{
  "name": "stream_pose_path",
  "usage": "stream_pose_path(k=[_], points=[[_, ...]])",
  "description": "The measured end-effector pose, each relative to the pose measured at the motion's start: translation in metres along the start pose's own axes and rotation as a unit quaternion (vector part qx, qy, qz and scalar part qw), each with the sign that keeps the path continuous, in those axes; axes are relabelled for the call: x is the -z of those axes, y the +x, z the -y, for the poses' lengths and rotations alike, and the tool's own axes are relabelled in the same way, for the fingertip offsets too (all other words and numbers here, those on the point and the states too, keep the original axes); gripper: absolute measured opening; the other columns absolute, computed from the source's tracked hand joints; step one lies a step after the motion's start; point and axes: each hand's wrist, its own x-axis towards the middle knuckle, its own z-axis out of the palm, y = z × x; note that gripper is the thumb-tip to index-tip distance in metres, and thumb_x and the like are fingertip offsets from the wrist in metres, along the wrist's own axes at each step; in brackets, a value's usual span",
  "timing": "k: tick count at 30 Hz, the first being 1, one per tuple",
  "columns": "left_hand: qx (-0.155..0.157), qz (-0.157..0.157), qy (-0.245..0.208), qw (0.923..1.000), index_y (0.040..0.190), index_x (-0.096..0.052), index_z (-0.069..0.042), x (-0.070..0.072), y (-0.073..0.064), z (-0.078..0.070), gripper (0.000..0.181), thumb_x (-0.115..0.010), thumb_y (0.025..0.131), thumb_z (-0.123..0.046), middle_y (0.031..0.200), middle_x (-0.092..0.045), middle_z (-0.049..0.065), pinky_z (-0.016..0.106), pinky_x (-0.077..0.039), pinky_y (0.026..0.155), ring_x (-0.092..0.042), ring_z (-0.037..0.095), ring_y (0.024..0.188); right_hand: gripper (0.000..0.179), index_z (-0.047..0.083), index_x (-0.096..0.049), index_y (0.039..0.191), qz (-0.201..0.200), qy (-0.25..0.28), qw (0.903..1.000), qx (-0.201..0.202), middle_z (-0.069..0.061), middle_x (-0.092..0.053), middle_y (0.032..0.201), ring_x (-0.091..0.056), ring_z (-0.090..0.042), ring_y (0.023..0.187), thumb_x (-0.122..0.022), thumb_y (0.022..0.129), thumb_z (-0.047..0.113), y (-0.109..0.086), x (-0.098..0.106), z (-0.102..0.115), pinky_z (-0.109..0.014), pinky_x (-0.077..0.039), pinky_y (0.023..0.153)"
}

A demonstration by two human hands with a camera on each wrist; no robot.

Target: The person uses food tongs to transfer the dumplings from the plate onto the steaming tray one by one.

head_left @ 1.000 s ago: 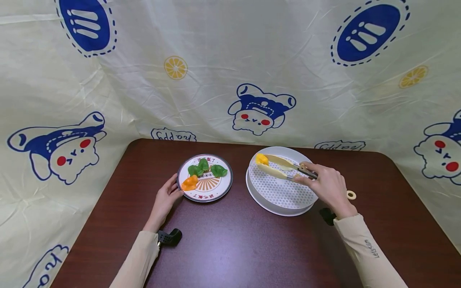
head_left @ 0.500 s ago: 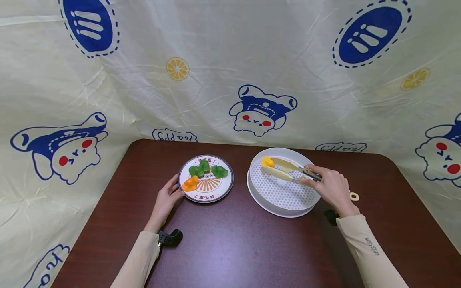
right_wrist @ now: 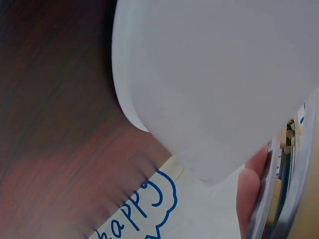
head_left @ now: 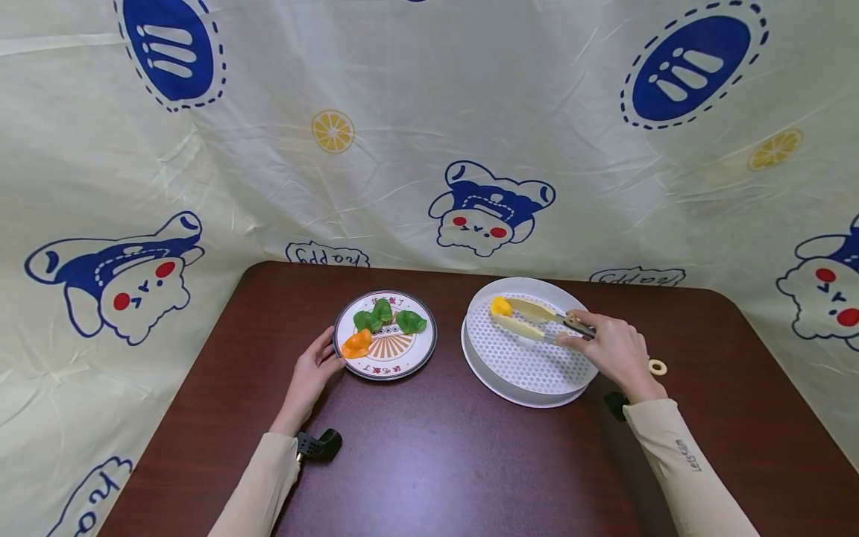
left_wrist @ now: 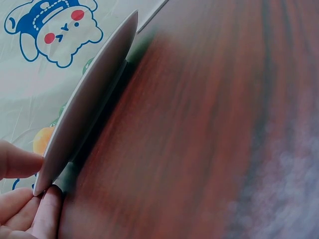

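Note:
My left hand [head_left: 314, 367] holds the left rim of a white plate [head_left: 416, 347] with a printed design, and in the left wrist view its thumb [left_wrist: 20, 160] lies above the rim with fingers beneath. On the plate are an orange lobed piece [head_left: 357, 344] like bell pepper and green pieces [head_left: 411, 322]. My right hand [head_left: 612, 350] grips cream-tipped tongs [head_left: 526, 328] over a round white basket [head_left: 537, 373] with a perforated floor. A small yellow lobed piece [head_left: 500, 306] is at the tong tips, inside the basket's left side. The right wrist view mostly shows the basket's wall [right_wrist: 224, 74].
Under the basket is a wider white round base [head_left: 499, 394]. Dark brown table [head_left: 416, 455] lies between and in front of the dishes. A cream ring [head_left: 658, 367] pokes out beyond my right hand. Behind the table hangs a printed sheet [head_left: 382, 194].
The tongs and yellow piece have shifted slightly right within the basket, mostly in the first half second. My left hand stays at the plate's rim; the whole view has drifted a little.

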Motion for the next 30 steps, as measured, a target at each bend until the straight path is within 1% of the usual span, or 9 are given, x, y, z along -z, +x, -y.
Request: stream_pose_path(k=[4,12,14,19,22,26,30], points=[[0.0,0.0,-0.001,1.0,0.149,-0.028,0.0,0.0,0.0,0.0,0.066,-0.056,0.089,0.004,0.147,-0.036,0.022,0.033,-0.038,0.101,-0.039,0.032,0.131,0.067,-0.001,-0.062,0.124,0.002,-0.002,1.0,0.001,-0.026,-0.063,0.112,-0.05,-0.028,0.071,-0.075,0.078,0.046,0.0,0.0,0.002,-0.033,-0.033,0.05],[0.002,-0.001,0.002,1.0,0.149,-0.029,0.001,0.0,0.0,0.0,0.066,-0.056,0.089,0.003,0.147,-0.035,0.022,0.04,-0.036,0.103,-0.038,0.032,0.131,0.068,0.0,-0.063,0.123,-0.009,0.002,0.9999,0.005,-0.025,-0.063,0.112,-0.052,-0.029,0.074,-0.076,0.076,0.047,-0.001,-0.001,0.004,-0.034,-0.035,0.052],[0.002,-0.001,0.002,1.0,0.149,-0.029,0.001,0.0,0.0,0.0,0.066,-0.056,0.089,0.003,0.147,-0.035,0.022,0.039,-0.037,0.102,-0.038,0.032,0.131,0.068,0.0,-0.063,0.123,-0.013,0.005,0.9999,0.007,-0.025,-0.063,0.112,-0.053,-0.03,0.075,-0.076,0.076,0.047,-0.002,-0.001,0.004,-0.034,-0.036,0.052],[0.0,-0.001,0.003,1.0,0.149,-0.029,0.0,0.0,0.0,0.0,0.066,-0.056,0.089,0.003,0.146,-0.036,0.023,0.031,-0.039,0.099,-0.039,0.032,0.131,0.068,0.0,-0.062,0.124,-0.022,0.012,0.9996,0.013,-0.024,-0.063,0.113,-0.056,-0.031,0.078,-0.076,0.076,0.046,-0.002,-0.001,0.009,-0.035,-0.037,0.053],[-0.001,0.0,0.002,1.0,0.149,-0.029,0.0,0.0,0.001,0.001,0.066,-0.056,0.089,0.004,0.146,-0.037,0.023,0.029,-0.039,0.098,-0.04,0.032,0.13,0.068,0.0,-0.061,0.125,-0.022,0.016,0.9995,0.014,-0.025,-0.063,0.114,-0.055,-0.031,0.078,-0.075,0.077,0.046,-0.002,-0.001,0.014,-0.034,-0.037,0.053],[-0.001,0.002,0.001,1.0,0.149,-0.028,0.001,0.001,0.0,0.0,0.066,-0.055,0.089,0.004,0.146,-0.036,0.023,0.033,-0.037,0.101,-0.039,0.032,0.131,0.067,0.001,-0.061,0.126,-0.022,0.025,0.9993,0.016,-0.023,-0.063,0.115,-0.053,-0.029,0.077,-0.075,0.078,0.046,-0.001,0.0,0.026,-0.033,-0.035,0.053],[0.002,0.003,-0.001,1.0,0.149,-0.028,0.0,0.001,0.0,-0.001,0.066,-0.055,0.089,0.004,0.146,-0.036,0.023,0.04,-0.035,0.103,-0.038,0.033,0.131,0.066,0.002,-0.062,0.126,-0.024,0.032,0.9988,0.028,-0.02,-0.065,0.112,-0.051,-0.027,0.075,-0.076,0.077,0.045,0.001,0.001,0.04,-0.032,-0.035,0.053]])
